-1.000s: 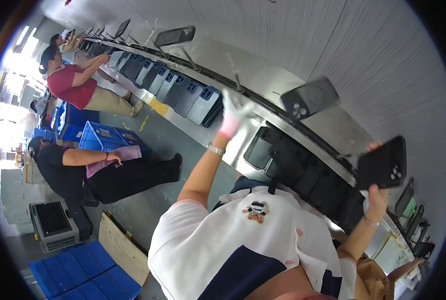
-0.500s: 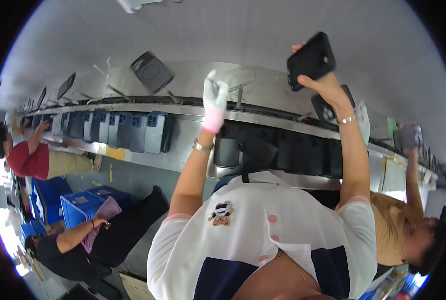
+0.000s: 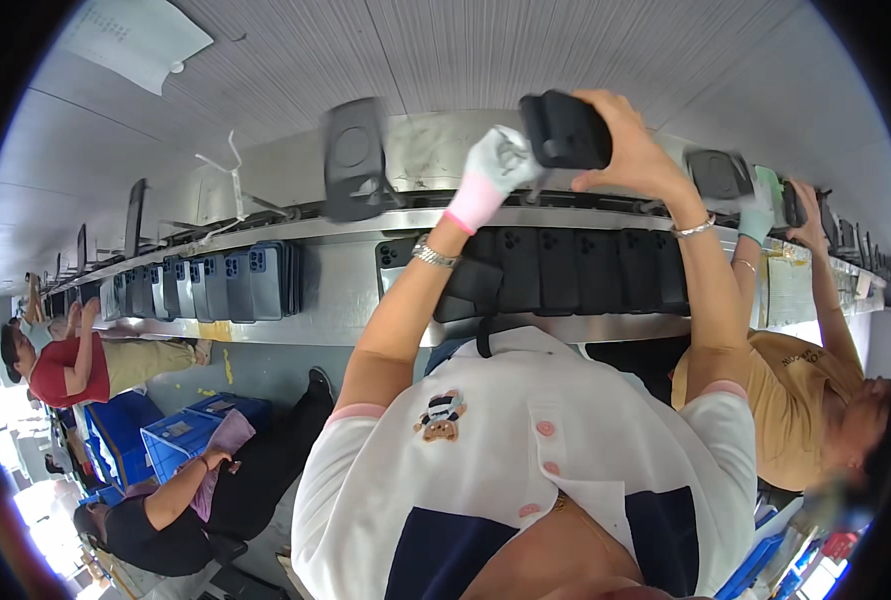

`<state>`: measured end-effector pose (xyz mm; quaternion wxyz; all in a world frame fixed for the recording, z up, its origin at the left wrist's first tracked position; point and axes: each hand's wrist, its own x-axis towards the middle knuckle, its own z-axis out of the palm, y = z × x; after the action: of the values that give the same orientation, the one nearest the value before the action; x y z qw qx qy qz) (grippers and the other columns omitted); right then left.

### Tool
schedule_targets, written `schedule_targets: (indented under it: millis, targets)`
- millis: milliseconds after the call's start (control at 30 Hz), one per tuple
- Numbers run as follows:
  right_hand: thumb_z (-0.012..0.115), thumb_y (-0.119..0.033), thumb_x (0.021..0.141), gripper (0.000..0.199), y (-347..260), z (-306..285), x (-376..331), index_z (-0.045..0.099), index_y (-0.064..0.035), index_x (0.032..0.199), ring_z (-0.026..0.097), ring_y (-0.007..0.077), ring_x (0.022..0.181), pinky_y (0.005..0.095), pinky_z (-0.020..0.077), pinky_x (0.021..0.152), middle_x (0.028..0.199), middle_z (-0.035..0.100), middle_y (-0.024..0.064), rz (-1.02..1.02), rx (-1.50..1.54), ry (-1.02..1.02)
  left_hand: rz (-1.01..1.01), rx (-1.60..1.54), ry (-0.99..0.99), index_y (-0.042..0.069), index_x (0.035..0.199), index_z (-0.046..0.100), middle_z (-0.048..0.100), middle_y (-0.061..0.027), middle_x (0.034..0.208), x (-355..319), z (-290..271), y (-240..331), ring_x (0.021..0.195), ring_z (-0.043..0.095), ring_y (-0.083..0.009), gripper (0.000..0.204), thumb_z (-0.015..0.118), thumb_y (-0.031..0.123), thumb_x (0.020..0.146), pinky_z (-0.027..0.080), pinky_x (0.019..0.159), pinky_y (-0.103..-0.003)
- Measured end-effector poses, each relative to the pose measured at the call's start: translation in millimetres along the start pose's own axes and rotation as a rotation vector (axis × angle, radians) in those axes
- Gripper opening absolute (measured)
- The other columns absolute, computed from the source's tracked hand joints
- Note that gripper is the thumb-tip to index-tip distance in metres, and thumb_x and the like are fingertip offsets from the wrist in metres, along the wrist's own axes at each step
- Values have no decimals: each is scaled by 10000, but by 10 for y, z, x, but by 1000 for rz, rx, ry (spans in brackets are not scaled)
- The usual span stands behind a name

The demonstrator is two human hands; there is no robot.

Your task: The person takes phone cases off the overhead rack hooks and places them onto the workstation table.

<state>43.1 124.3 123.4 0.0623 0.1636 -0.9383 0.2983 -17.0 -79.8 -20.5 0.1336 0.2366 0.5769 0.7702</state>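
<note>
Right hand: bare right hand (image 3: 634,150), bracelet at the wrist, fingers wrapped round a black phone case (image 3: 566,130) and gripping it at its right end, raised in front of the metal conveyor rail (image 3: 366,222).
Left hand: left hand (image 3: 498,168) in a white glove with a pink cuff, a metal wristwatch (image 3: 432,254) below it; the gloved fingers are curled and touch the case's lower left corner.
Phone case: dark, rounded, held flat between the two hands, just above the row of black cases (image 3: 566,270).
Row of black cases: stands upright side by side under the rail, right behind the two forearms, camera cut-outs at the top.
Blue-grey cases: a second batch (image 3: 228,284) stands on edge further left along the same ledge, well apart from the hands.
Hanging case: one black case (image 3: 354,160) with a round ring mark hangs blurred over the rail, left of the gloved hand.
Shirt: white polo (image 3: 526,470) with pink buttons, a small bear patch and navy panels fills the near middle.
Person at right: a co-worker in a yellow shirt (image 3: 796,400) reaches up to the rail with a gloved hand (image 3: 758,215) beside another dark case (image 3: 722,174).
People at left: one in a red top (image 3: 64,365) at the far left, one in black (image 3: 181,505) sitting by blue crates (image 3: 181,432).
</note>
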Motion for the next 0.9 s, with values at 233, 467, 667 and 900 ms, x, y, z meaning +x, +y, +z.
schedule_targets:
  millis: [233, 467, 667, 900]
  targets:
    - [893, -260, 467, 907, 518, -340, -236, 529, -109, 1284, 469, 307, 1141, 419, 345, 981, 1217, 557, 73, 149, -404, -270, 34, 661, -39, 38, 1052, 614, 681, -76, 947, 307, 1021, -156, 860, 665, -222, 439, 830, 221, 716, 529, 763, -301]
    - [792, -568, 650, 1033, 1332, -707, -742, 405, 40, 1391, 362, 406, 1339, 463, 270, 1124, 1422, 410, 249, 173, -453, 131, -188, 188, -300, 26, 1186, 601, 677, -70, 1051, -632, 387, -431, 963, 647, -156, 333, 683, 155, 889, 529, 868, -328]
    - [816, -482, 715, 958, 393, -477, -479, 391, 18, 1413, 447, 289, 1287, 402, 329, 1092, 1394, 469, 147, 195, 21, 327, -267, 52, 279, 4, 1184, 614, 669, -51, 1019, -1506, -1126, 99, 1003, 615, -119, 296, 665, 88, 905, 493, 917, -274]
    - [871, -499, 631, 1049, -1035, 704, 795, 388, 21, 1404, 492, 241, 1254, 367, 343, 1101, 1333, 522, 140, -245, 611, 244, 49, 707, 1065, -63, 1500, 72, 273, -249, 1515, -1760, -3048, 794, 1399, 280, -342, 1142, 842, 259, 721, 231, 1159, -371]
